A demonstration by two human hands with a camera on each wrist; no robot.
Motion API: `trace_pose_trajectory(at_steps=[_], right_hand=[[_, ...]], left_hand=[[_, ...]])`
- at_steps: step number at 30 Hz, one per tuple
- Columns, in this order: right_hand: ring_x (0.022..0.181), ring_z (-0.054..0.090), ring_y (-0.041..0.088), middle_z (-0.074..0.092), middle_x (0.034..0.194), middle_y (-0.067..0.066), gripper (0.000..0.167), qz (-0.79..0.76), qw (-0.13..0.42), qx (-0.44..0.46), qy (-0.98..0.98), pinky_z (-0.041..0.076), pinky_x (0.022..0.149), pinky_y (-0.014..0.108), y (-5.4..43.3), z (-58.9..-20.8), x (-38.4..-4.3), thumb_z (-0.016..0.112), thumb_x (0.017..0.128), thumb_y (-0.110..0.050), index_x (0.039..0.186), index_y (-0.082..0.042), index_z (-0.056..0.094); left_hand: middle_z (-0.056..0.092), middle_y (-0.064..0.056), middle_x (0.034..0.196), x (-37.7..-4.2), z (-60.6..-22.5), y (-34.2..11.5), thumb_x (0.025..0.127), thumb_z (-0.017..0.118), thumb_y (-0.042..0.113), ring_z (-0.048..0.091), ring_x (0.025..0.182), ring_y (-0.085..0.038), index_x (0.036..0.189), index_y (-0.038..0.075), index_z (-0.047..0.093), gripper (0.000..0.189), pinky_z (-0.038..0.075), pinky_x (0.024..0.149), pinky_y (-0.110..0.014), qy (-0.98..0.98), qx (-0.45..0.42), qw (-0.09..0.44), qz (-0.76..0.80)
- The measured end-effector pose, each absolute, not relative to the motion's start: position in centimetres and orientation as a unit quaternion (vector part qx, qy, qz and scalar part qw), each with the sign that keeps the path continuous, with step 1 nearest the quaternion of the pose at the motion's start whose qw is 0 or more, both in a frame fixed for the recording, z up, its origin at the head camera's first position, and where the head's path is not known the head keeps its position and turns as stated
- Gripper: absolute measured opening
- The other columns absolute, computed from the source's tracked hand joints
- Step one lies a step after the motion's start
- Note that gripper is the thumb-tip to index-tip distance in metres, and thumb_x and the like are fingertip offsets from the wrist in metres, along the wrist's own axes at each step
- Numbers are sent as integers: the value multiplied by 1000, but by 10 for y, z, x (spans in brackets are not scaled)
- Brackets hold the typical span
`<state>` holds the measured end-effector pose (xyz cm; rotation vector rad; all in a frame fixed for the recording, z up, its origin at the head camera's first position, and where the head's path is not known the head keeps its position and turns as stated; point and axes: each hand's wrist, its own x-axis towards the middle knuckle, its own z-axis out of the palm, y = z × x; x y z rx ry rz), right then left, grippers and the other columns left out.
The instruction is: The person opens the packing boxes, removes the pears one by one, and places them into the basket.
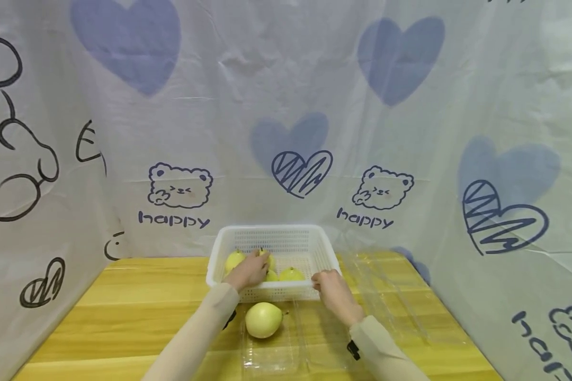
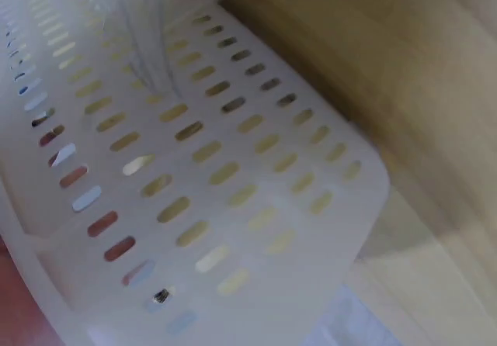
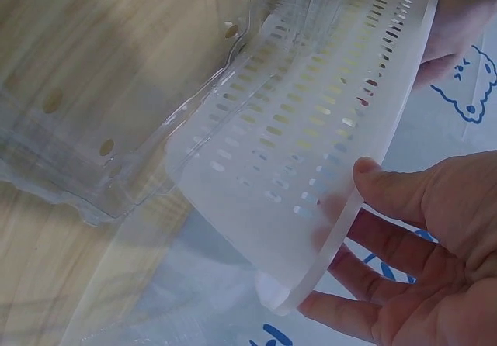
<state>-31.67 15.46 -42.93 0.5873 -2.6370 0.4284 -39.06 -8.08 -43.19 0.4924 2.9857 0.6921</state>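
Observation:
A white perforated plastic basket [image 1: 273,291] stands on the table with several yellow-green pears [image 1: 292,274] inside. My left hand [image 1: 251,269] reaches over its front rim, fingers curled over a pear [image 1: 271,261] near the middle; that hand partly covers this pear. At the front right corner my right hand [image 3: 419,245] pinches the basket's rim, with the thumb on the outer face and the other fingers behind the wall. Before the basket, one pear [image 1: 264,320] lies on a clear plastic container [image 1: 271,357]. The left wrist view mostly shows the basket wall [image 2: 233,152].
More clear plastic [image 1: 386,296], thin and hard to see, lies on the right part of the wooden table [image 1: 138,307]. A white sheet [image 1: 248,69] printed with hearts and bears hangs behind the table and along both sides.

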Motion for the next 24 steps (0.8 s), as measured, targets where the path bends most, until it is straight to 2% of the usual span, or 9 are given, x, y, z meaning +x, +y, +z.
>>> trace_pose_trajectory(at_steps=[7,10,14,19,24], right_hand=[[70,67,21,73,80,11,7,161,193,215,-944,54,61,29,155,-430,-316,70,86,1,88,0,76],[66,65,18,72,77,10,6,156,199,216,-943,51,58,28,155,-430,-316,70,85,1,85,-1,76],[63,63,16,72,74,9,7,151,211,229,-938,51,58,28,155,-432,-318,71,85,1,82,-2,76],[66,65,19,72,76,9,7,147,226,238,-933,54,61,30,156,-434,-320,70,85,2,84,-2,77],[66,64,19,70,74,8,11,129,235,236,-934,54,63,31,159,-437,-317,70,85,4,81,-4,75]], left_hand=[[46,-29,142,-377,-437,-85,101,49,8,48,130,-42,141,-3,47,42,41,107,-51,952,190,-112,212],[54,-26,133,-369,-440,-89,98,53,4,54,123,-40,136,-4,53,39,46,102,-49,937,205,-164,232],[63,-20,118,-357,-446,-98,92,59,-2,60,110,-35,123,-3,63,31,51,94,-45,915,213,-230,255],[70,-13,98,-347,-452,-110,84,67,-5,64,91,-30,99,1,73,18,53,81,-42,892,205,-317,248],[72,-8,88,-338,-457,-116,84,70,-2,61,83,-25,87,6,76,11,51,72,-37,885,179,-345,257]])
